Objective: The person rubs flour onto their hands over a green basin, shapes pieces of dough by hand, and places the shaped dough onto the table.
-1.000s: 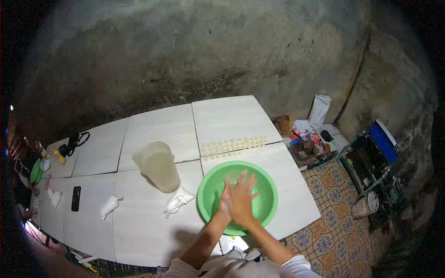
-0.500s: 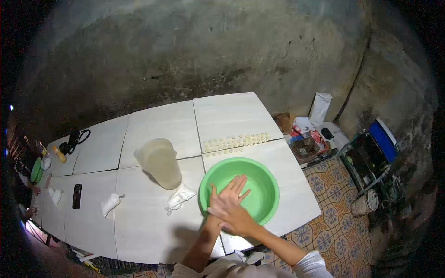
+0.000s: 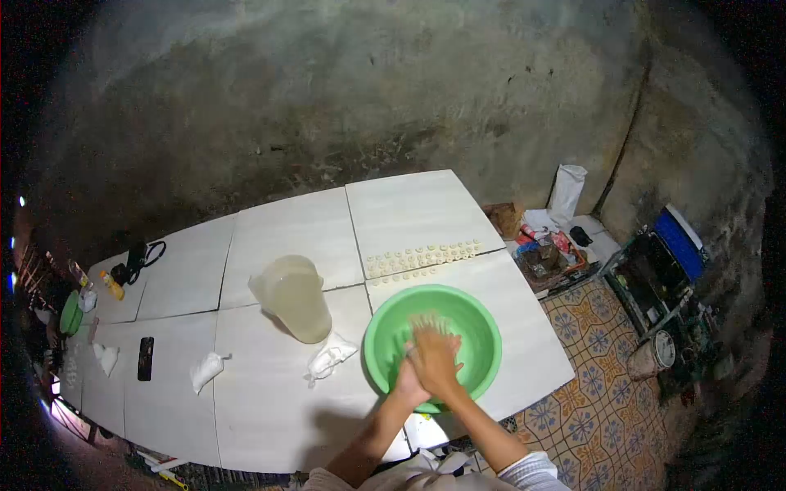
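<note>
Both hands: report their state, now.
Left hand: mostly hidden under the right; open or closed cannot be told.
Right hand: open, blurred, against the left; nothing visibly held.

A wide, round green basin [image 3: 479,345] stands upright on the white tabletop [image 3: 274,409].

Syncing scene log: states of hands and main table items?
Right hand: laid over left hand, fingers blurred.
Green basin: upright, open.
Jug: standing, cloudy; fill level unclear.
White bag beside jug: lying, looks closed.
Phone: flat, screen dark.
Small pale pieces: set in rows.
</note>
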`<state>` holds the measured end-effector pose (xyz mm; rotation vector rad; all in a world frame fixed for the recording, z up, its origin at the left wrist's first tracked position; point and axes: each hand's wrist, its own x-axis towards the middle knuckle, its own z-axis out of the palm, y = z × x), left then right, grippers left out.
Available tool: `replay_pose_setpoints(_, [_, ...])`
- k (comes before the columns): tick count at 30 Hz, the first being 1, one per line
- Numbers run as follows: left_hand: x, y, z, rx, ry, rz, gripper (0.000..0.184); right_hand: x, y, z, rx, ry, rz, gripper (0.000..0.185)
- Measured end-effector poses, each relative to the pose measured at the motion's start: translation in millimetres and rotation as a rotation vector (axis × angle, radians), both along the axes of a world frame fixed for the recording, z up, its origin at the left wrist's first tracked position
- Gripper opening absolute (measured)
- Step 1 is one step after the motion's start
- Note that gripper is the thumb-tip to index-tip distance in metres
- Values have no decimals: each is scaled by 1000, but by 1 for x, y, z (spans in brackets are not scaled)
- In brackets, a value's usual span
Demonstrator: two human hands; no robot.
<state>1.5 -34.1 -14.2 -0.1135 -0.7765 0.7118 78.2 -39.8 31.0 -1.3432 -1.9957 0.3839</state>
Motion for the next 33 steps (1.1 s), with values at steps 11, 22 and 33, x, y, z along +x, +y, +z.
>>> replay_pose_setpoints(11, [-12, -1, 10, 79, 1074, 292, 92, -7, -6, -4, 26, -235, -119, 58])
replay_pose_setpoints(22, [5, 1, 26, -270, 872, 237, 87, 21, -6, 15, 9, -145, 12, 54])
replay_pose_setpoints(33, [35, 9, 7, -92, 1052, 266, 92, 45, 10, -16, 11, -163, 133, 55])
